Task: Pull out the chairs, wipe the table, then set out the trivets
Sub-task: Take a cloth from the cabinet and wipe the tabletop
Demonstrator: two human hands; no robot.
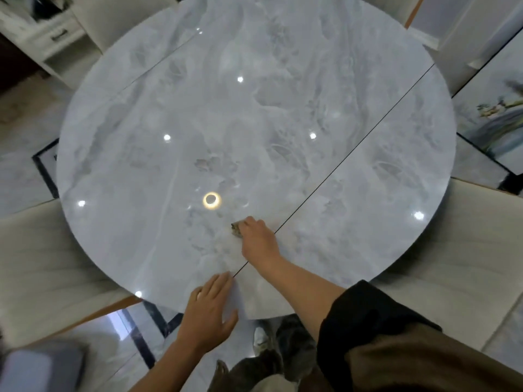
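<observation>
A round grey marble table (254,123) with two thin seams fills the view. My right hand (259,240) reaches over its near part and is closed on a small brownish cloth (236,229) pressed against the tabletop beside the right seam. My left hand (210,309) lies flat, fingers spread, on the table's near edge. A cream chair (51,264) stands at the left of the table and another cream chair (458,250) at the right. No trivets are in view.
A white cabinet (53,32) stands at the far left. Framed pictures (492,120) lean at the right. The floor (121,335) is glossy tile with dark inlay lines. My legs and shoes (263,338) show below the table edge.
</observation>
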